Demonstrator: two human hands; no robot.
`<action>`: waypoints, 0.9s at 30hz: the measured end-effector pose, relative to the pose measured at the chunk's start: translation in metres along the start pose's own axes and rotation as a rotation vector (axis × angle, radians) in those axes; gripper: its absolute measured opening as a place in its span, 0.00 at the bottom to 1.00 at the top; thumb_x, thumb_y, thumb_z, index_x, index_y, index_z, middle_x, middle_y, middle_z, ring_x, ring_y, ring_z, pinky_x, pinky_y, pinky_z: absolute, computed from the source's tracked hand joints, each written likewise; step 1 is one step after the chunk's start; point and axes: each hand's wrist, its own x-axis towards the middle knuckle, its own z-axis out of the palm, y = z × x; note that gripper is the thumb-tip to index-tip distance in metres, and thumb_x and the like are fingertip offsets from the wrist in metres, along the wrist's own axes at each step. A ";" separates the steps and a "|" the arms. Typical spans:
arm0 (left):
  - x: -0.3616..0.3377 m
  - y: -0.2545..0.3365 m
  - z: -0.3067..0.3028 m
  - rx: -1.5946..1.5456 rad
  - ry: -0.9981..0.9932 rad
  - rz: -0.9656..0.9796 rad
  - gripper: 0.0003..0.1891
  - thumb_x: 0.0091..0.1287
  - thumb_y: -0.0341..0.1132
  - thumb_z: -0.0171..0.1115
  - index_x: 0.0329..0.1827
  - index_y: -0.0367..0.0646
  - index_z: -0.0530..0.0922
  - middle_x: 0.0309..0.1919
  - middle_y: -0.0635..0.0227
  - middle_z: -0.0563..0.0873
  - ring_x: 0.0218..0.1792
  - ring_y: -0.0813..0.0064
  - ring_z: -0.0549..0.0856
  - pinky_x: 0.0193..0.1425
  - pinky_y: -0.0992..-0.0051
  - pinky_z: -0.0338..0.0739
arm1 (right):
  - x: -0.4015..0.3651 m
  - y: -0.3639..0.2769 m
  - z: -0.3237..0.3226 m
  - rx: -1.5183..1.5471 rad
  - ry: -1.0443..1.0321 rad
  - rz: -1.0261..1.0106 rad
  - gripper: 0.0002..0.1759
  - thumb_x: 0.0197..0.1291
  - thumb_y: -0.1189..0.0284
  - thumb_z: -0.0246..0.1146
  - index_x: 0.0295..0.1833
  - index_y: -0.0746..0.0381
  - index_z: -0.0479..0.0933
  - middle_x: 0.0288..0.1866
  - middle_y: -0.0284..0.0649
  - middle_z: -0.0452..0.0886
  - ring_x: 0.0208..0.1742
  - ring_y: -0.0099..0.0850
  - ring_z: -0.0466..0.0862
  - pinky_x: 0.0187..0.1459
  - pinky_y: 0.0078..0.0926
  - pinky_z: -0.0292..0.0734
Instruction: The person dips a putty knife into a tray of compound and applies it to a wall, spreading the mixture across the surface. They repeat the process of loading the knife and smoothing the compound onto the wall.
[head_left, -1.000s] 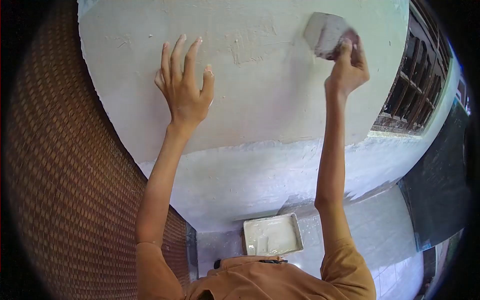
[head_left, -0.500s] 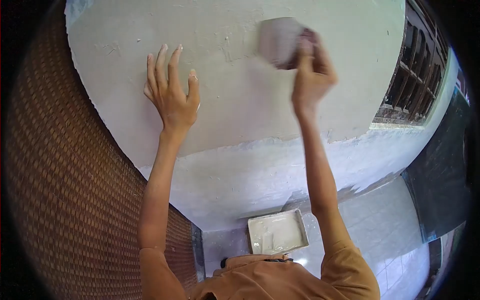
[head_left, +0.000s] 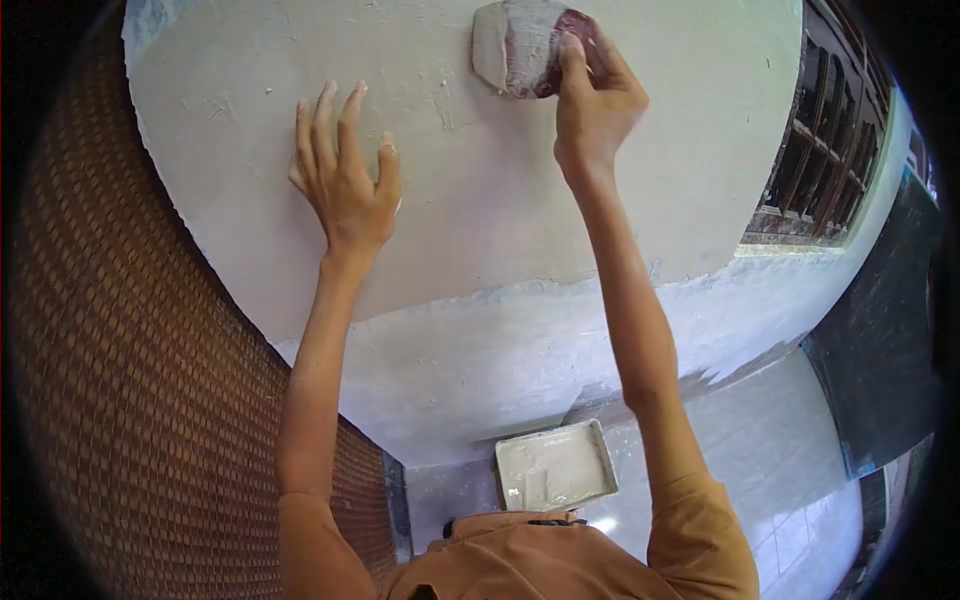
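My right hand [head_left: 597, 105] grips a dark red, flat scraper [head_left: 530, 50] smeared with whitish paste, close against the wall near the top of the view. Its thumb lies on the near face of the scraper. To the left, my left hand [head_left: 345, 185] rests on the wall [head_left: 480, 220] with spread fingers and holds nothing; its fingertips have white paste on them. Fresh paste coats the upper wall, with small lumps and ridges, down to an uneven lower edge.
A tray [head_left: 556, 466] of white paste stands on the tiled floor [head_left: 740, 440] below. Brown woven material [head_left: 140, 330] runs along the left. A barred window [head_left: 825, 130] is at the upper right, above a dark panel [head_left: 880, 330].
My right hand has moved up and a little left with the scraper, whose paste-covered face shows more sharply. My left hand has stayed nearly in place.
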 end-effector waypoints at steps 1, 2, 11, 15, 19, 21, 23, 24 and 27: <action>-0.001 0.002 -0.001 0.002 -0.002 0.003 0.28 0.65 0.41 0.56 0.71 0.55 0.68 0.72 0.63 0.65 0.75 0.52 0.56 0.69 0.47 0.51 | 0.002 0.002 0.003 -0.022 -0.031 0.006 0.17 0.63 0.80 0.63 0.57 0.73 0.78 0.46 0.42 0.85 0.41 0.25 0.82 0.47 0.24 0.79; -0.003 0.003 -0.003 0.001 -0.011 0.012 0.28 0.65 0.41 0.56 0.70 0.55 0.68 0.72 0.63 0.65 0.75 0.52 0.56 0.69 0.47 0.51 | 0.012 0.012 -0.005 -0.001 0.022 -0.035 0.16 0.63 0.80 0.63 0.56 0.73 0.78 0.45 0.42 0.85 0.41 0.25 0.83 0.45 0.23 0.80; -0.002 0.003 0.004 -0.008 -0.009 0.026 0.28 0.64 0.40 0.55 0.71 0.53 0.68 0.72 0.63 0.65 0.75 0.53 0.56 0.69 0.48 0.51 | 0.002 0.000 0.007 0.022 -0.135 -0.046 0.18 0.63 0.78 0.64 0.58 0.73 0.77 0.45 0.43 0.85 0.41 0.25 0.83 0.46 0.22 0.79; -0.003 0.003 -0.007 0.001 -0.020 0.025 0.28 0.64 0.40 0.56 0.71 0.53 0.68 0.72 0.63 0.65 0.75 0.53 0.56 0.69 0.47 0.51 | 0.032 0.004 -0.037 -0.133 0.106 -0.123 0.15 0.65 0.78 0.59 0.56 0.72 0.79 0.42 0.42 0.85 0.38 0.24 0.83 0.37 0.20 0.80; -0.003 -0.003 -0.003 0.011 -0.003 0.022 0.28 0.64 0.40 0.56 0.71 0.53 0.68 0.72 0.63 0.65 0.75 0.53 0.56 0.69 0.47 0.51 | 0.003 -0.016 -0.035 -0.037 0.061 -0.002 0.16 0.66 0.77 0.60 0.57 0.72 0.78 0.43 0.42 0.85 0.37 0.23 0.83 0.38 0.21 0.80; 0.001 0.003 0.003 0.004 0.010 0.020 0.28 0.67 0.42 0.56 0.72 0.55 0.66 0.72 0.64 0.65 0.75 0.52 0.56 0.71 0.47 0.50 | -0.032 -0.002 -0.016 -0.076 -0.074 0.004 0.18 0.64 0.76 0.63 0.58 0.71 0.78 0.46 0.46 0.86 0.45 0.26 0.83 0.49 0.22 0.78; 0.001 0.009 0.007 -0.023 0.004 0.034 0.28 0.67 0.42 0.56 0.72 0.55 0.67 0.72 0.64 0.65 0.75 0.52 0.56 0.71 0.47 0.50 | -0.055 0.000 -0.006 -0.078 -0.081 0.061 0.18 0.64 0.75 0.64 0.58 0.70 0.78 0.47 0.46 0.86 0.46 0.27 0.84 0.51 0.23 0.78; 0.002 0.010 0.008 -0.036 0.007 0.043 0.28 0.66 0.41 0.56 0.71 0.55 0.67 0.72 0.65 0.65 0.75 0.51 0.56 0.71 0.47 0.50 | -0.050 0.018 -0.017 -0.208 -0.005 -0.008 0.17 0.65 0.76 0.63 0.57 0.71 0.79 0.46 0.45 0.86 0.45 0.28 0.84 0.47 0.23 0.80; -0.002 0.006 -0.003 -0.014 0.001 0.057 0.28 0.64 0.41 0.55 0.70 0.54 0.69 0.72 0.63 0.65 0.75 0.52 0.56 0.69 0.47 0.50 | -0.022 -0.004 -0.050 -0.109 0.186 0.095 0.17 0.65 0.78 0.62 0.57 0.72 0.78 0.47 0.44 0.85 0.44 0.26 0.84 0.45 0.23 0.82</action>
